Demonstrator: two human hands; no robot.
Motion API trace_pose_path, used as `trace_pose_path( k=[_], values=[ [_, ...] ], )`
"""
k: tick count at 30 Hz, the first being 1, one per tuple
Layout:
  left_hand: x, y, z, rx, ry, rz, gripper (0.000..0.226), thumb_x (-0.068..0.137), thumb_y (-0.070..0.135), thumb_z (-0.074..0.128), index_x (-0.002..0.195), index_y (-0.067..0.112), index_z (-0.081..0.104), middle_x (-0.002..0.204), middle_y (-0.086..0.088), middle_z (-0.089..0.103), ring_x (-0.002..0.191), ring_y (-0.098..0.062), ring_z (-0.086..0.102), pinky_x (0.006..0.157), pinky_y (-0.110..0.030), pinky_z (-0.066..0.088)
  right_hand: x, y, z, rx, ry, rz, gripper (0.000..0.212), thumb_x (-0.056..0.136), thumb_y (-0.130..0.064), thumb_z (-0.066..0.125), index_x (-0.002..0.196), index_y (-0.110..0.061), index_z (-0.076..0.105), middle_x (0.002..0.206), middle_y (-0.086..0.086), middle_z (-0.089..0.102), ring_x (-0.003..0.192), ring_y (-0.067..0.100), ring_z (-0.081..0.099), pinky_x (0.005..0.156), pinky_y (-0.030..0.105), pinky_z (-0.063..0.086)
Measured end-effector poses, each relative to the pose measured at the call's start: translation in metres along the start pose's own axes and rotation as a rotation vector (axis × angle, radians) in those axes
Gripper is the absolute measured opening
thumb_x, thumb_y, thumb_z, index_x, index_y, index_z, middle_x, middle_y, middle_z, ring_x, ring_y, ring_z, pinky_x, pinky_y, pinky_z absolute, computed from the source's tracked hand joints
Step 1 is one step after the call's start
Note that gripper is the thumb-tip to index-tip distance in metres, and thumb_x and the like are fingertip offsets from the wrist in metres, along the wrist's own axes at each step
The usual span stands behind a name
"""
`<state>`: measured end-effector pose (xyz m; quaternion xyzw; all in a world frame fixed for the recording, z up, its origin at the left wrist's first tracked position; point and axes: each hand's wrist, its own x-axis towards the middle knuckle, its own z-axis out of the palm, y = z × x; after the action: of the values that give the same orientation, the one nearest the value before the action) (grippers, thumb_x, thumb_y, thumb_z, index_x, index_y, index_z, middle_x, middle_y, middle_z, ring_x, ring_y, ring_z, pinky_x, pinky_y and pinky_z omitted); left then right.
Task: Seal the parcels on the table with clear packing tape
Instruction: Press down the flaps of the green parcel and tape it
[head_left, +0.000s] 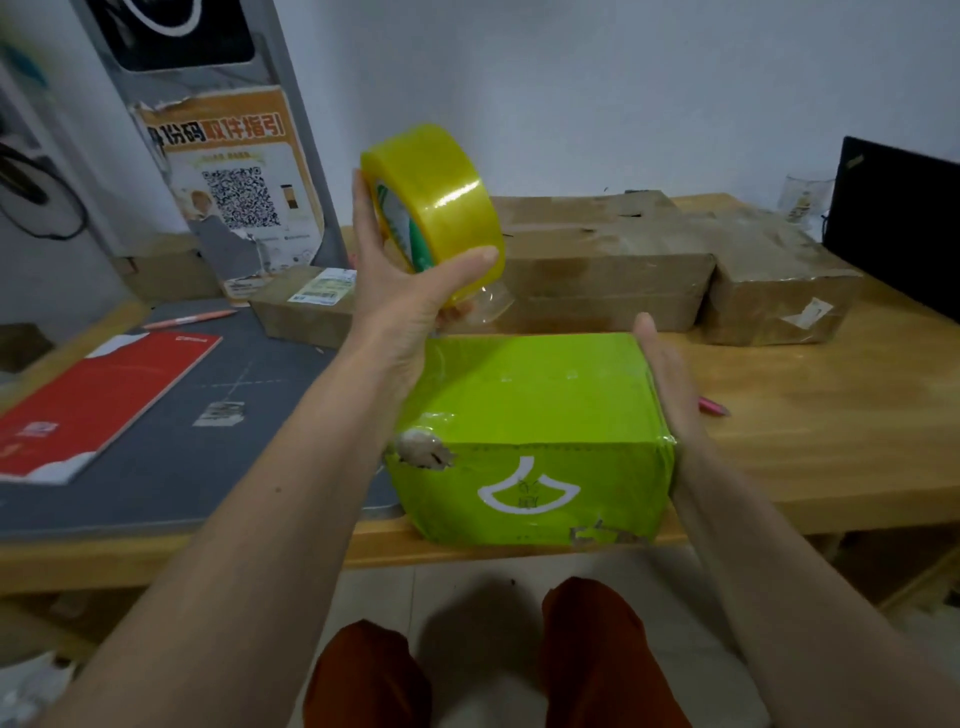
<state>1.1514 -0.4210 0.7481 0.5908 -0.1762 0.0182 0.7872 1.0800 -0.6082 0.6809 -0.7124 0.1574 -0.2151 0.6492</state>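
A bright green parcel (530, 415) with a white logo and torn corners sits at the front edge of the wooden table (831, 415). My left hand (400, 291) holds a yellowish roll of clear packing tape (441, 197) raised above the parcel's far left corner, thumb over the roll's outer face. A short loose end of tape (491, 301) hangs under the roll. My right hand (667, 379) lies flat against the parcel's right side, fingers straight.
Brown cardboard parcels (608, 265) (779, 291) line the back of the table, a smaller one (306, 306) at left. A red booklet (98, 405) and pen (192, 318) lie on a grey mat (208, 457). A pink pen (714, 406) lies right of the green parcel. A black laptop (898, 228) stands far right.
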Motion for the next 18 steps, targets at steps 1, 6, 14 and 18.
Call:
trace_pose_path(
  k=[1,6,14,18],
  values=[
    [-0.001,0.003,-0.002,0.001,0.015,0.028,0.135,0.058,0.013,0.093,0.155,0.046,0.007,0.153,0.007,0.04,0.115,-0.018,0.065,0.065,-0.037,0.059,-0.002,0.002,-0.003,-0.009,0.0,-0.006,0.048,0.106,-0.033,0.032,0.065,-0.014,0.047,0.061,-0.001,0.05,0.048,-0.004,0.046,0.043,0.009,0.031],
    [-0.01,0.003,-0.017,0.003,0.097,0.102,0.119,0.073,0.002,0.082,0.155,0.043,0.006,0.141,0.008,0.05,0.107,-0.015,0.069,0.078,-0.047,0.06,-0.007,-0.01,-0.017,0.243,0.044,-0.034,0.051,0.101,-0.055,0.025,0.109,-0.019,0.061,0.12,-0.001,0.066,0.113,0.008,0.059,0.109,0.034,0.038],
    [-0.005,0.0,-0.023,-0.188,0.246,0.04,0.118,0.072,0.003,0.085,0.155,0.046,0.012,0.148,0.004,0.041,0.117,-0.022,0.061,0.085,-0.056,0.057,-0.009,-0.011,-0.01,0.145,-0.26,-0.097,0.089,0.045,-0.096,0.057,0.117,-0.043,0.06,0.137,-0.016,0.053,0.13,0.005,0.047,0.115,0.041,0.032],
    [-0.007,-0.004,-0.032,-0.191,0.248,0.058,0.116,0.073,0.001,0.083,0.155,0.044,0.013,0.139,0.01,0.048,0.111,-0.018,0.066,0.086,-0.058,0.057,-0.014,0.011,-0.049,0.118,-0.765,-0.119,0.137,0.037,-0.067,0.088,0.151,-0.037,0.017,0.156,-0.017,0.024,0.142,0.002,0.03,0.111,0.025,0.035]
  ],
)
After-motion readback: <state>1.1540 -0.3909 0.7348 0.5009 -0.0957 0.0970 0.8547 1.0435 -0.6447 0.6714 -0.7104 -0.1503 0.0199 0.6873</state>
